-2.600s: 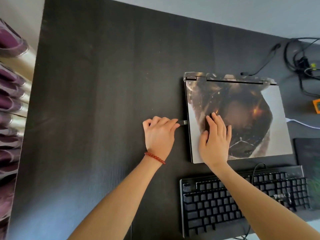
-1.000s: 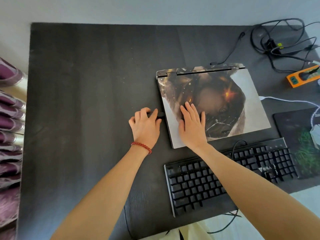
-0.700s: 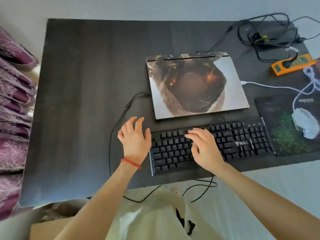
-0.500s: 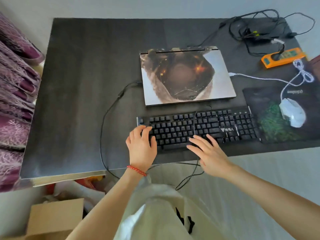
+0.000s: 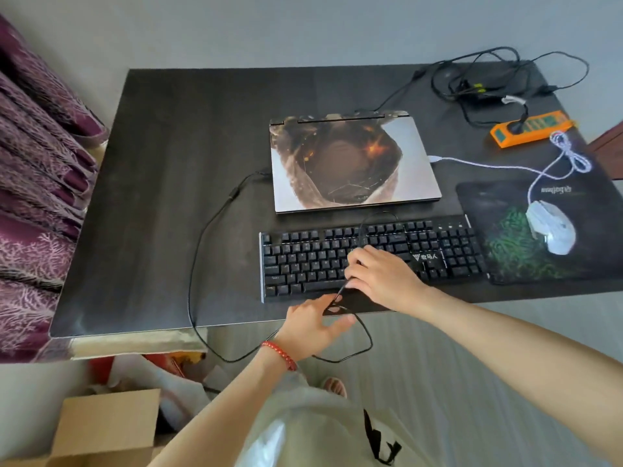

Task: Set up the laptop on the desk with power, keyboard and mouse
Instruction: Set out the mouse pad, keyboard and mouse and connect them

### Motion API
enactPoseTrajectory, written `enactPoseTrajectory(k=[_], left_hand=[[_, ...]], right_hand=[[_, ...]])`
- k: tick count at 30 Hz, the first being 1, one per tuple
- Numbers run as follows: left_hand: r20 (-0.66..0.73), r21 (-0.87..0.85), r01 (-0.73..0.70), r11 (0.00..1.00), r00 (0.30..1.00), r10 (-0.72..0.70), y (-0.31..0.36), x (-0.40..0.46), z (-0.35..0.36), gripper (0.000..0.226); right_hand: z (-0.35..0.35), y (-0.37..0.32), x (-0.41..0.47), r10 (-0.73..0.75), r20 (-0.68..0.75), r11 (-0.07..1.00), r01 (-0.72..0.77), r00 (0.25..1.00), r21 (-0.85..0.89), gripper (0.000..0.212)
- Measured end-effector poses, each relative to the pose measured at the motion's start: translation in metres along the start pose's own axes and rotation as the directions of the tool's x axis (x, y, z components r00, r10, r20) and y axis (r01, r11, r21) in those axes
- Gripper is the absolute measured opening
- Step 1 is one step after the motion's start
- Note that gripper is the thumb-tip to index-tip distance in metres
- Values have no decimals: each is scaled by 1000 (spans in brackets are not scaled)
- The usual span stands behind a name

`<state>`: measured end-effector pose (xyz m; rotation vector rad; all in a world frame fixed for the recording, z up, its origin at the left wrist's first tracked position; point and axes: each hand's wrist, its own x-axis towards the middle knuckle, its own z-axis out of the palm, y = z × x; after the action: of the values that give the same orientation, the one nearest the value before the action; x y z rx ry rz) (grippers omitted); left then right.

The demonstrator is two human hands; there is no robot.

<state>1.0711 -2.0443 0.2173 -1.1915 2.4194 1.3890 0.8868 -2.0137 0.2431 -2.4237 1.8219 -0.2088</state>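
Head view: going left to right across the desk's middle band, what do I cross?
Purple curtain → bare desk → black keyboard cable → closed laptop → white mouse cable → mouse pad → white mouse.

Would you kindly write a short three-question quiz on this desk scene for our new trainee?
1. True or false: the laptop lid is shut.
2. Which hand lies over the keyboard: A) left hand B) right hand?
3. Fill in: the white mouse sits on the ____.

Key:
1. True.
2. B; it pinches the black cable over the keys, while the left hand holds the same cable at the desk edge.
3. Mouse pad.
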Motion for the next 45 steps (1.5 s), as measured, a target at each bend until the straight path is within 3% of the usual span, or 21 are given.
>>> enactPoseTrajectory(k=[3, 7, 10, 12, 13, 15, 17, 20, 23, 25, 29, 31, 34, 36, 42, 45], left_hand=[[-69, -150, 8, 989, 997, -19, 4, -4, -43, 18], [-223, -192, -17, 981, 975, -27, -5, -8, -123, 20], [-250, -115, 35, 993, 966, -63, -21, -10, -183, 25], [-233, 94, 113, 989, 968, -88, -31, -5, -215, 39], [-248, 319, 141, 937, 967, -62, -37, 2, -231, 46], [-273, 723, 152, 674, 959, 75, -51, 20, -261, 57], [-221, 873, 113, 475, 959, 178, -60, 38, -279, 62], [-97, 931, 27, 364, 980, 176, -89, 68, -285, 63], [-48, 897, 7, 443, 996, 80, -121, 86, -267, 58], [-82, 880, 12, 475, 988, 128, -139, 96, -254, 54], [-125, 944, 17, 330, 943, 308, -148, 112, -237, 41], [-148, 940, 25, 340, 928, 343, -152, 125, -241, 39], [-215, 932, 50, 359, 874, 435, -146, 159, -258, 38], [-217, 937, 76, 342, 891, 398, -140, 175, -264, 42], [-294, 736, 188, 651, 954, 56, -139, 186, -230, 48], [-338, 635, 219, 741, 941, 11, -123, 173, -217, 53]], right_hand=[[-15, 3, 19, 187, -76, 964, -168, 979, 206, 14], [-40, 11, 57, 426, -166, 839, -320, 890, 440, 15], [-49, 16, 87, 462, -144, 831, -370, 875, 416, 17], [-45, 17, 102, 451, -92, 850, -396, 888, 347, 19], [-42, 17, 111, 454, -71, 851, -409, 888, 329, 20], [-31, 15, 131, 458, -47, 855, -426, 888, 296, 23], [-17, 12, 145, 436, 22, 876, -430, 900, 217, 27], [14, 6, 158, 363, 227, 921, -386, 903, 61, 35], [40, -1, 152, 333, 336, 929, -367, 881, 41, 39], [52, -4, 149, 336, 348, 927, -373, 875, 44, 42], [55, -4, 146, 368, 328, 909, -411, 870, 71, 43], [51, -5, 145, 384, 282, 905, -419, 880, 76, 41], [46, -6, 142, 408, 99, 907, -415, 908, 70, 27], [45, -9, 139, 419, 50, 905, -422, 907, 62, 25], [45, -8, 132, 466, 72, 881, -470, 882, 60, 21], [39, -6, 123, 511, 142, 845, -526, 848, 98, 31]])
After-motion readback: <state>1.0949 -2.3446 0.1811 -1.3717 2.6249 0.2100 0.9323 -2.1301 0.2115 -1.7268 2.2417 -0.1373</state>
